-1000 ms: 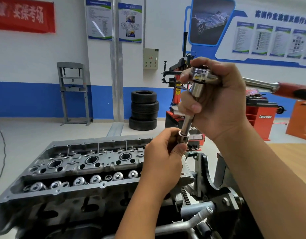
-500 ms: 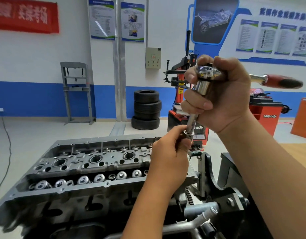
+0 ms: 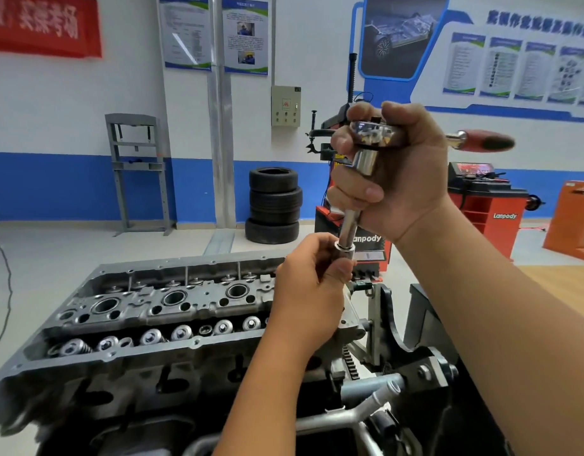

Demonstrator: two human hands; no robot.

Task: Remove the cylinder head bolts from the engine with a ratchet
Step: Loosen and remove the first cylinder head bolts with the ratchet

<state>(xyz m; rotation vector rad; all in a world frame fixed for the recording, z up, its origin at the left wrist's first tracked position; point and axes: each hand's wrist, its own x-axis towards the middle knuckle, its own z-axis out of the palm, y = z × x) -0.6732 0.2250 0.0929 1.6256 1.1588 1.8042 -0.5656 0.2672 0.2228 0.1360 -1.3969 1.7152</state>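
My right hand (image 3: 399,179) grips the chrome head of the ratchet (image 3: 371,134), held up in the air above the right end of the engine; its red handle (image 3: 484,141) points right. A chrome socket and extension (image 3: 349,225) hang down from the head. My left hand (image 3: 312,284) pinches the lower end of that extension, where a metal collar or bolt head (image 3: 344,248) shows above the fingers. What hangs below the fingers is hidden. The grey cylinder head (image 3: 159,311) lies below and left, with its valve springs and plug wells exposed.
The engine sits on a metal stand (image 3: 412,360) with brackets at the right. Behind are stacked tyres (image 3: 273,205), a red tyre machine (image 3: 488,205), a grey press frame (image 3: 137,172) and an orange cabinet (image 3: 573,218) at far right.
The ratchet handle has swung round so that it looks shorter and points more towards the back. Both hands hold the same spots; the view has shifted slightly.
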